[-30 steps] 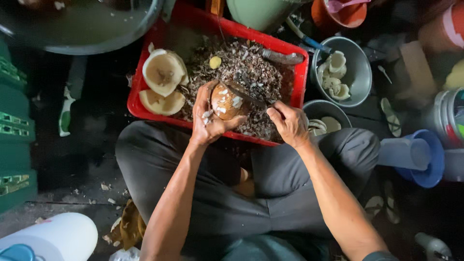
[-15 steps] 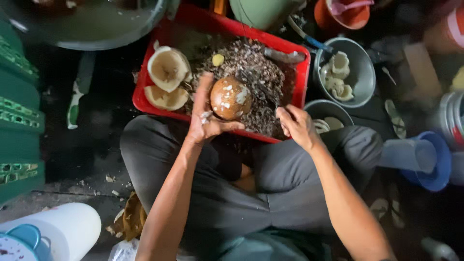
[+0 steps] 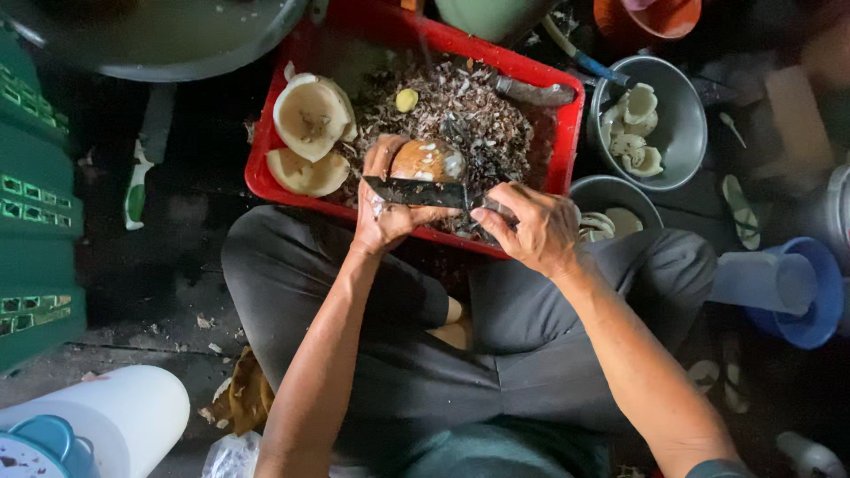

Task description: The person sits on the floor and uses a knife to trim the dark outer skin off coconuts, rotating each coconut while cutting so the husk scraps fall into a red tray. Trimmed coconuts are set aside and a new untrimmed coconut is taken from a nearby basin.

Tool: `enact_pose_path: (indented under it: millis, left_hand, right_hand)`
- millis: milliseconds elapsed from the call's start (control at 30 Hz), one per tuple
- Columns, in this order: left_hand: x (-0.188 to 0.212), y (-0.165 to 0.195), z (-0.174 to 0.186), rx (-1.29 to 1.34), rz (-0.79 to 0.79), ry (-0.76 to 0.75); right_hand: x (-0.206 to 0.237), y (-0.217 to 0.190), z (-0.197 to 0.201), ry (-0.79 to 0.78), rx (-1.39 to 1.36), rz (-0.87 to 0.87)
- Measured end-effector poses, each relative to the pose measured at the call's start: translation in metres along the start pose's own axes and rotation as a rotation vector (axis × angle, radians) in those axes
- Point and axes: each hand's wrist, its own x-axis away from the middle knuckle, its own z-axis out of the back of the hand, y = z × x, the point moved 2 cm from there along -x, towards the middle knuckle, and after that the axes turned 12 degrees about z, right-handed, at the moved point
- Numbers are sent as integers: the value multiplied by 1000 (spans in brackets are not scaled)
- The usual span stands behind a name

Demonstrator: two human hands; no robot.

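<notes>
Mid-paring: left hand [image 3: 385, 217] grips coconut [image 3: 425, 161]; right hand [image 3: 529, 226], at three o'clock, clenches knife [image 3: 416, 191]; next stroke needs control.

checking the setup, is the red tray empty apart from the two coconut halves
No, the red tray also holds a heap of brown shavings beside the coconut halves.

Grey bowls [image 3: 680, 133], green crates [image 3: 35, 230], blue jug [image 3: 788, 288].
</notes>
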Motion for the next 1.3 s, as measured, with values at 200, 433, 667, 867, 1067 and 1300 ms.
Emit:
enact_pose_path:
  millis: [200,433,667,867,1067,1300]
  left_hand:
    - [-1,-4,-6,429,149,-93]
    - [10,10,0,403,258,-151]
    - [2,3,-8,257,176,-74]
    - [-1,5,-6,232,142,-70]
    - [-3,11,-5,345,232,-138]
    - [-1,11,-3,504,341,-190]
  right_hand:
    - [5,21,-8,-9,120,102]
    - [4,89,24,-23,110,-344]
    - [24,48,16,0,-7,-157]
    - [6,26,-3,-51,-25,16]
    - [-2,42,3,-48,-24,89]
    - [27,98,-18,-63,22,-68]
